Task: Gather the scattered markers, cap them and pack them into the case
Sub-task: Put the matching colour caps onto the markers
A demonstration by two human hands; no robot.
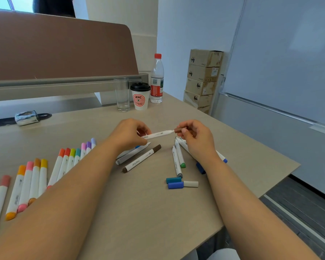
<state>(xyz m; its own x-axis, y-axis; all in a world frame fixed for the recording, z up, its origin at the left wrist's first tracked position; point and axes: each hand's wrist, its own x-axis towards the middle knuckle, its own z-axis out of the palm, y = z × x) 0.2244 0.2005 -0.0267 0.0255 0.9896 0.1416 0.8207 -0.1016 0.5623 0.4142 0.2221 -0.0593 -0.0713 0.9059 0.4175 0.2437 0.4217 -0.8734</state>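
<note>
My left hand point(129, 135) grips a white marker point(159, 135) by its barrel, held level above the table. My right hand point(196, 136) pinches a brown cap point(177, 130) right at the marker's open tip. Below lie a brown-capped marker point(142, 161) and a grey one point(131, 153). Several uncapped markers point(178, 156) lie under my right hand. Loose caps sit nearer me: teal point(173, 180), blue point(175, 185), white point(191, 184). Capped markers in several colours lie in rows at the left point(34, 177). No case is in view.
At the back of the table point(139, 212) stand a clear glass point(122, 94), a paper coffee cup point(140, 96) and a water bottle point(156, 78). A shiny silver object point(26, 117) lies far left. The table's right edge runs diagonally; cardboard boxes point(202, 77) are stacked beyond.
</note>
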